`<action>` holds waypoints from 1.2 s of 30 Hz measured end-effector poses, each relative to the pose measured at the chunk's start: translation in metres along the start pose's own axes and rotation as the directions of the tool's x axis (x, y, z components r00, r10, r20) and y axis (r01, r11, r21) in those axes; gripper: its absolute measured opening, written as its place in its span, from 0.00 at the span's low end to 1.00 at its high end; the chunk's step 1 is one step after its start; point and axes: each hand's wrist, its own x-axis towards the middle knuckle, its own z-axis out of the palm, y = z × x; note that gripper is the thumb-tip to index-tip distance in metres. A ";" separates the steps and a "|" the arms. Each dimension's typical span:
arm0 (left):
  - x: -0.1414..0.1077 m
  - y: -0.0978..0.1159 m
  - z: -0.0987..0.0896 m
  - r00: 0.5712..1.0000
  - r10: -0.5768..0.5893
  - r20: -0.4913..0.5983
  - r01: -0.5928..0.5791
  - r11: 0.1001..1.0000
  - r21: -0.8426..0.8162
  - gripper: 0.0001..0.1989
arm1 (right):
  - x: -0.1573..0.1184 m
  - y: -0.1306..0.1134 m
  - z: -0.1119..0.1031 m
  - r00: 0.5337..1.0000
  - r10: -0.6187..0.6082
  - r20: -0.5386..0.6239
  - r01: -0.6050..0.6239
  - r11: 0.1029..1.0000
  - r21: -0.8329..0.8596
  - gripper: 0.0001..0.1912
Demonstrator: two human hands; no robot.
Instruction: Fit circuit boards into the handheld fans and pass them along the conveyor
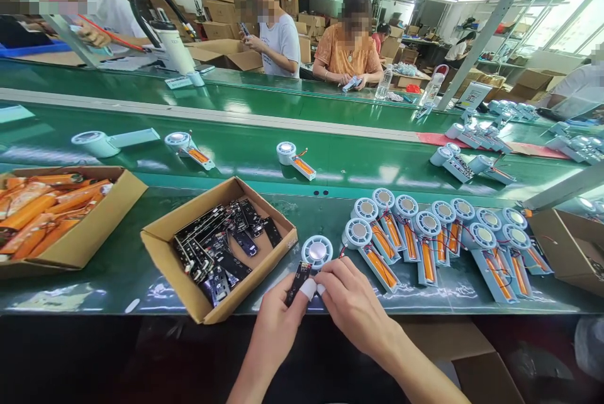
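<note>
My left hand (282,311) is closed on a small black circuit board (298,282), which stands tilted between thumb and fingers. White covers are on both thumb tips. Beside it, my right hand (352,297) is pinched close to the board's right edge; whatever its fingertips hold is hidden. Just beyond the hands lies a light blue round fan head (317,252) with a silver centre; the hands hide what is below it. Left of them, a cardboard box (255,287) holds many black circuit boards (240,237).
Several blue fan units (427,259) with orange batteries stand grouped at the right. A box (106,224) of orange batteries is at the left. More units (299,162) lie on the green belt (236,168). People sit across the line. Another box (569,243) is far right.
</note>
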 end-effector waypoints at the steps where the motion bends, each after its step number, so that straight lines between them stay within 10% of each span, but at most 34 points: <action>1: 0.000 0.000 0.001 1.000 -0.020 0.000 0.020 1.000 -0.018 0.17 | -0.001 0.001 0.000 1.000 0.001 0.008 -0.001 1.000 0.026 0.11; 9: -0.007 -0.004 0.012 0.995 -0.096 -0.028 0.088 0.976 -0.198 0.22 | -0.009 0.016 0.014 0.996 0.021 -0.090 -0.004 0.983 0.182 0.13; 15: -0.018 -0.010 0.012 0.966 0.097 -0.239 -0.060 0.986 0.159 0.19 | -0.007 0.012 0.024 0.972 0.151 -0.180 -0.081 0.935 0.345 0.10; 30: -0.020 -0.020 0.005 0.888 0.435 -0.153 -0.320 0.820 0.475 0.16 | 0.001 0.000 0.025 0.980 0.072 -0.184 -0.074 0.997 -0.007 0.10; 36: -0.020 -0.028 0.008 0.767 0.629 -0.122 -0.430 0.647 0.630 0.16 | 0.003 -0.005 0.026 0.976 0.072 -0.206 -0.087 0.994 -0.060 0.10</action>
